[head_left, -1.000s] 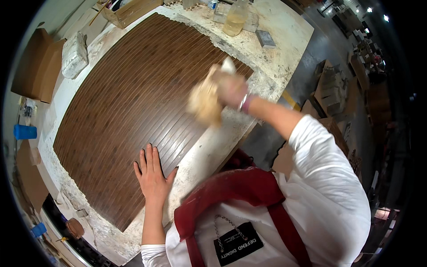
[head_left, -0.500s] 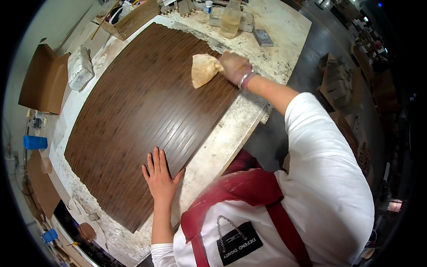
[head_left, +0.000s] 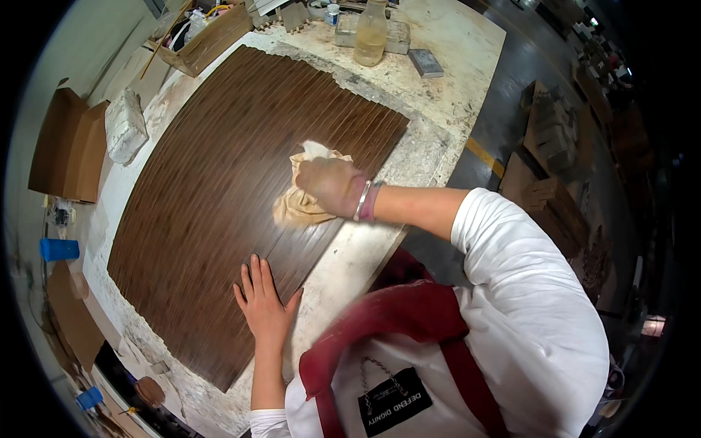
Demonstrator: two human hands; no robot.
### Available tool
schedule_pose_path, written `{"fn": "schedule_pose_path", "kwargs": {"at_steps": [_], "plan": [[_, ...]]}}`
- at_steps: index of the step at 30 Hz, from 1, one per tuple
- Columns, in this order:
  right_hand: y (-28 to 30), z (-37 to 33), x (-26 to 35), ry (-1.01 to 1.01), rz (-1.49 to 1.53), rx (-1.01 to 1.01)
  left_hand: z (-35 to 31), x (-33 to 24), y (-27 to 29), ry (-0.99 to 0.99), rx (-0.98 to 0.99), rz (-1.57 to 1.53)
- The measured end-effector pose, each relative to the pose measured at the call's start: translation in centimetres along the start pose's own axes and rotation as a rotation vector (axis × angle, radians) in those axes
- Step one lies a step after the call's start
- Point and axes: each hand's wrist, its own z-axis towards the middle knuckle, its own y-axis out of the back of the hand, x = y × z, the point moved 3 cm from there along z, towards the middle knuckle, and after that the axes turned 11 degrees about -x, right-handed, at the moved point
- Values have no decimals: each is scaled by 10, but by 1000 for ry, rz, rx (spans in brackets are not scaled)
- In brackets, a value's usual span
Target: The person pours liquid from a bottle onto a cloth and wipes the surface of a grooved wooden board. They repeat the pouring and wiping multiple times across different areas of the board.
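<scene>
A large dark brown panel of narrow wood strips [head_left: 212,168] lies on the pale, stained worktable [head_left: 332,274]. Its left and right ends are uneven. My left hand [head_left: 267,305] rests flat on the panel's near edge, fingers spread and holding nothing. Farther right, my right hand [head_left: 330,186], blurred by motion and wearing a thin glove, is closed on a crumpled cream cloth [head_left: 298,210]. The cloth lies against the panel near its near edge, and part of it is hidden under the hand.
A glass bottle of yellowish liquid [head_left: 371,36] and a grey block [head_left: 426,63] stand at the far side. Along the left are an open cardboard box [head_left: 73,146], a white wrapped bundle [head_left: 125,128] and a blue cup [head_left: 58,250]. A filled wooden box [head_left: 204,44] sits at far left.
My right hand has brought the cloth from the panel's far right end toward me and to the left. My left hand stays flat in nearly the same place.
</scene>
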Motion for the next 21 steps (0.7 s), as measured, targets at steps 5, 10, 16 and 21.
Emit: {"fn": "schedule_pose_path", "kwargs": {"at_steps": [5,10,16,21], "plan": [[69,43,-128,-496,94,-115,3,-4,1,-23,-12,-14],[-8,1,-37,-41,359,-533,4,-4,1,-21,0,-10],[44,37,-114,-403,197,-263,2,-3,1,-22,-6,-20],[28,28,-77,-161,-58,-188,1,0,0,-28,-35,8]]}}
